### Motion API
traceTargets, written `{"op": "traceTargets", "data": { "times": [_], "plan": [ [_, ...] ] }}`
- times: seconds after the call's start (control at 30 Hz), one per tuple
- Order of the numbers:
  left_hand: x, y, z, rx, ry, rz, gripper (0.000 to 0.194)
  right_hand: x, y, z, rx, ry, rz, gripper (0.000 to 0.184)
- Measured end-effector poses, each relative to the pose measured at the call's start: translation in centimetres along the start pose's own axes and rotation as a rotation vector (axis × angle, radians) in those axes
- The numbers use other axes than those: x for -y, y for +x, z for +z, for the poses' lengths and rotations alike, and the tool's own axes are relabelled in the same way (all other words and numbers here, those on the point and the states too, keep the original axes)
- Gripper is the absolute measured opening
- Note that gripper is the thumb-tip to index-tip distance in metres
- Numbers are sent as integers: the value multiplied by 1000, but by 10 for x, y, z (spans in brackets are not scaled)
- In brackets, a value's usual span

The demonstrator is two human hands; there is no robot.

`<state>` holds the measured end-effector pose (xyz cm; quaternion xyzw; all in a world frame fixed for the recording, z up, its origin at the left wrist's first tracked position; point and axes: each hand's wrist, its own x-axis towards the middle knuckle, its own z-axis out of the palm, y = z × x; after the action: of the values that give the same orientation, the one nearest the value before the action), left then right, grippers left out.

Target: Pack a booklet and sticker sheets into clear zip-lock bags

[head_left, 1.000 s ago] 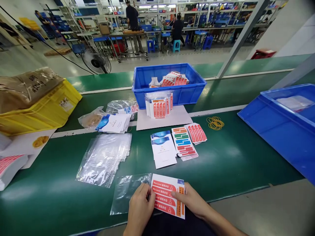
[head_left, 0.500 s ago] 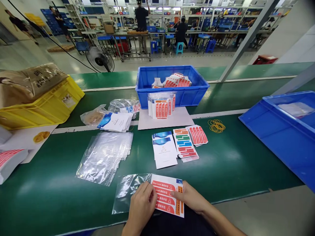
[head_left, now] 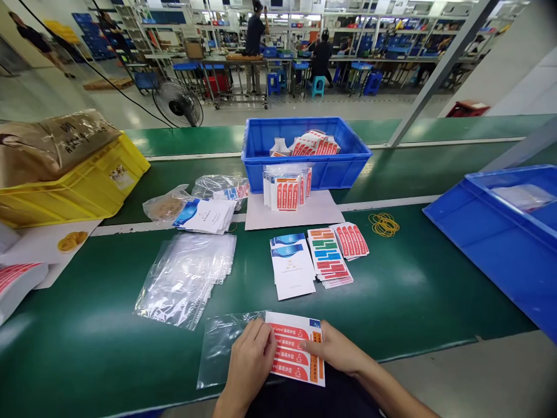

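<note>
Near the bench's front edge my right hand point(head_left: 337, 348) grips a set of sticker sheets point(head_left: 290, 354), thumb on top and fingers beneath. The top sheet carries red labels, with orange and blue edges of other sheets showing at its right. My left hand point(head_left: 251, 355) is closed at the mouth of a clear plastic bag point(head_left: 217, 342), which lies flat to the left. The sheets' left edge meets the bag there; my fingers hide how far in it is. Beyond my hands lie white-and-blue booklets point(head_left: 292, 270), multicoloured sticker sheets point(head_left: 328, 255) and red label sheets point(head_left: 351, 240).
A pile of clear bags point(head_left: 187, 278) lies left. Packed sets point(head_left: 287, 188) lean on a blue bin point(head_left: 304, 154). Yellow rubber bands point(head_left: 383, 224) are at right, near another blue bin point(head_left: 491, 232). A yellow crate point(head_left: 78, 186) stands far left, with a fan point(head_left: 177, 104) behind the bench.
The sheets have shifted slightly left, towards the bag, and my left hand covers a bit more of their left edge. The bag's near corner sits slightly lower.
</note>
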<state>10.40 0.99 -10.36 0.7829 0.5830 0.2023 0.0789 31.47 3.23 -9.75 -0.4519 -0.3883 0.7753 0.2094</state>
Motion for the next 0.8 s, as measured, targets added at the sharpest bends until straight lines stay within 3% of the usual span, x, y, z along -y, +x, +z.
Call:
{"op": "traceTargets", "data": {
  "times": [0.17, 0.43, 0.53, 0.7, 0.8],
  "plan": [
    [6, 2, -1, -52, -15, -36, 17, -6, 0, -3, -24, -7, 24, 45],
    [7, 4, -6, 0, -74, 120, 14, 0, 6, 2, 8, -4, 19, 46],
    [7, 5, -7, 29, -83, 78, 14, 3, 12, 14, 37, 2, -86, 45],
    [2, 6, -13, 48, -189, -7, 17, 9, 24, 34, 48, -175, -253, 38],
    [2, 6, -23, -3, -335, -101, 14, 20, 25, 32, 197, -104, -276, 40]
  ]
}}
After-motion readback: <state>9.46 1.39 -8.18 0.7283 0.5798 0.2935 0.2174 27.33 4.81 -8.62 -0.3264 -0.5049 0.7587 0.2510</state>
